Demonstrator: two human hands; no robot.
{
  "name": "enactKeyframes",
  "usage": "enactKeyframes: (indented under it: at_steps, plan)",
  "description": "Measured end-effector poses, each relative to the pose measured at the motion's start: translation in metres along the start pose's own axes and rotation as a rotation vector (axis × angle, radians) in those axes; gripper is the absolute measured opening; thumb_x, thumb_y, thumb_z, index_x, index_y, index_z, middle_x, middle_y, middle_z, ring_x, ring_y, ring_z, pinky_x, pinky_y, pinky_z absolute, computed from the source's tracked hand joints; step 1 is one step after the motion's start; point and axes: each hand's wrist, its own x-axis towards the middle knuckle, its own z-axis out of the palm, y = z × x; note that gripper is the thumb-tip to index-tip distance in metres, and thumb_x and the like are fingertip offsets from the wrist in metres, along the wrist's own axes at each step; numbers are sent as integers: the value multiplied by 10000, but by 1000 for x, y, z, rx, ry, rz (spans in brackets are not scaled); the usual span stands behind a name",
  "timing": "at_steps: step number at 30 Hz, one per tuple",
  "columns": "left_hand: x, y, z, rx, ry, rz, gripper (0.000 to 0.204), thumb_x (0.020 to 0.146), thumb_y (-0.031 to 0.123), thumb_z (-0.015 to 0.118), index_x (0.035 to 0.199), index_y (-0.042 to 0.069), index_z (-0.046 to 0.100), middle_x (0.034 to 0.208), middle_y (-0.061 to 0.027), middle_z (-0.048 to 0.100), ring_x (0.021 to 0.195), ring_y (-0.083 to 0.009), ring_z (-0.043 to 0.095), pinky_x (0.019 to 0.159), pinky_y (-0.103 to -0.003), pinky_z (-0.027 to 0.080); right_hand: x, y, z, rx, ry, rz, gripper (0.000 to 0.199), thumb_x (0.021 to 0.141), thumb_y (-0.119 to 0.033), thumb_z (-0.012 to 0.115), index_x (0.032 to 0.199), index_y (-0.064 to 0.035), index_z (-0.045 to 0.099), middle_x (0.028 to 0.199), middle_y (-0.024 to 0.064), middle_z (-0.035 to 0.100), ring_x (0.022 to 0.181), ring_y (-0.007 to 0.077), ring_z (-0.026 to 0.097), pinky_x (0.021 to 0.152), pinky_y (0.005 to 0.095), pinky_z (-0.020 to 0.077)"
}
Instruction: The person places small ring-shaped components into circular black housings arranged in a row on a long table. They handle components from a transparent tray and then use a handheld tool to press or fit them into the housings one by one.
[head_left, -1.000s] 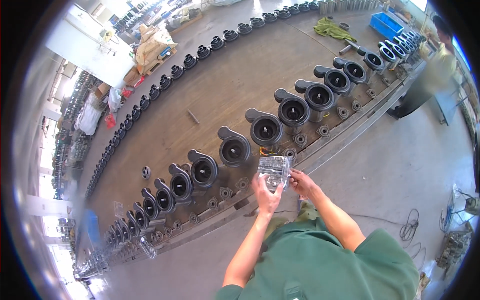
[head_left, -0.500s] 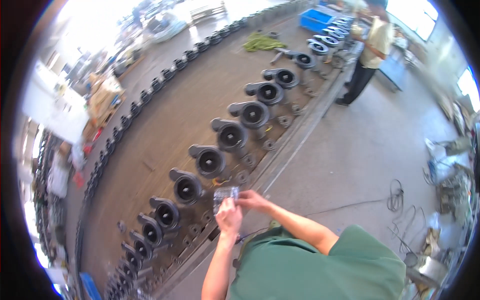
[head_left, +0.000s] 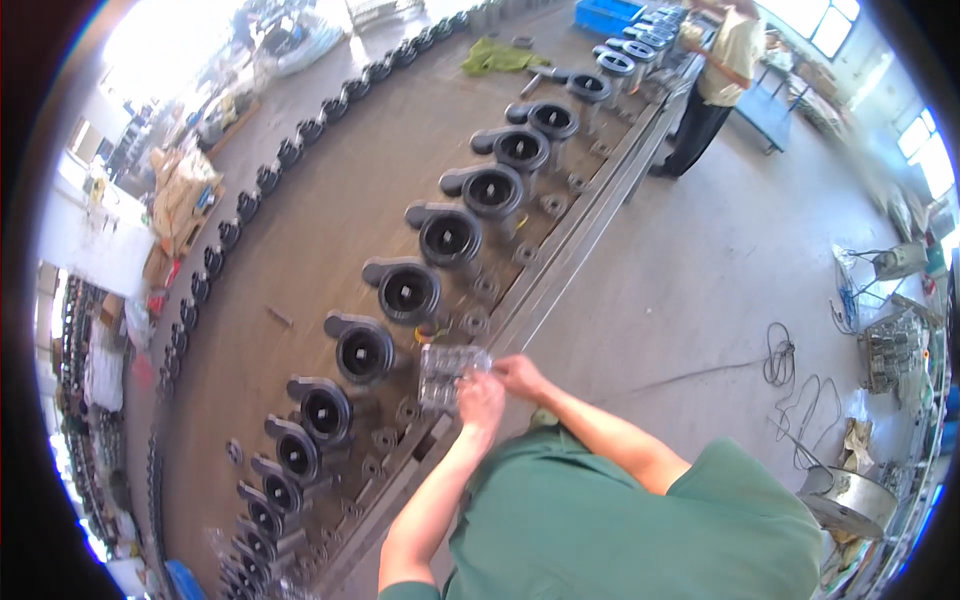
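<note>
My left hand (head_left: 482, 399) is closed around the near right part of a clear plastic blister pack (head_left: 440, 374), which has rows of small compartments; what lies in them is too blurred to name. At the pack's right edge my right hand (head_left: 521, 377) has its fingers pinched together, seemingly on that edge. Both hands are in front of my body, over the edge of the long bench. Just beyond the pack stands a dark round pump housing (head_left: 364, 352) with a side outlet, open face up. Another such housing (head_left: 409, 291) is farther along the row.
A long brown bench (head_left: 300, 250) carries several housings in a curved row, with small flanged rings (head_left: 475, 321) along its near side. A green cloth (head_left: 500, 57) and a blue crate (head_left: 608, 15) lie at the far end. Another person (head_left: 722, 75) stands there. Cables (head_left: 780, 350) cross the floor at right.
The view has shifted, so the bench sits further left and up. The pack is turned flatter and shows more of its face; both hands stay at it.
</note>
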Motion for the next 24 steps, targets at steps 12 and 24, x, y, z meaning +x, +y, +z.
enactKeyframes:
  at_steps: [12, 24]
  plan:
    - [-2, -14, -25, -225, 113, 8, 183, 834, 97, 598, 918, -60, 643, 1170, -291, 605, 887, -380, 678, 615, -378, 613, -36, -51, -25, -526, 92, -138, 252, 799, -191, 655, 1034, -120, 713, 1067, 104, 693, 1013, 298, 650, 818, 424, 522]
    - [7, -38, -29, -515, -115, 124, 187, 844, 95, 550, 895, -37, 671, 956, -235, 667, 841, -373, 680, 717, -464, 568, 2, 0, -21, -676, -450, -889, 427, 790, -191, 564, 1183, -31, 615, 1279, 130, 618, 1278, 303, 522, 1157, 448, 344]
